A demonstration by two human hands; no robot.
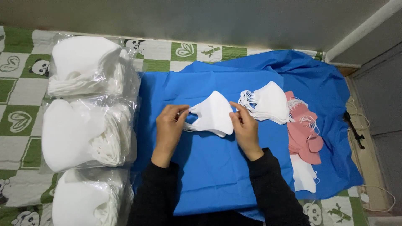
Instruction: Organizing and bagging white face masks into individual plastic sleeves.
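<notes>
My left hand (pixel 168 127) and my right hand (pixel 245 127) both grip a small stack of white folded face masks (pixel 213 112) over a blue cloth (pixel 209 167). The left fingers pinch the ear-loop side of the stack. Along its right edge the right fingers hold the masks. Just to the right lies a second pile of white masks (pixel 268 102) with loops fanned out on its left. Beyond that pile, pink masks (pixel 303 134) lie in an overlapping row, with one white mask (pixel 303 175) at the near end.
Three clear plastic bags of white masks (pixel 86 67) (pixel 81 134) (pixel 86 199) line the left side on a green-and-white panda-print mat (pixel 16 83). A grey wall runs along the back. At the right, a dark floor holds a black tool (pixel 354 127) and a white cord.
</notes>
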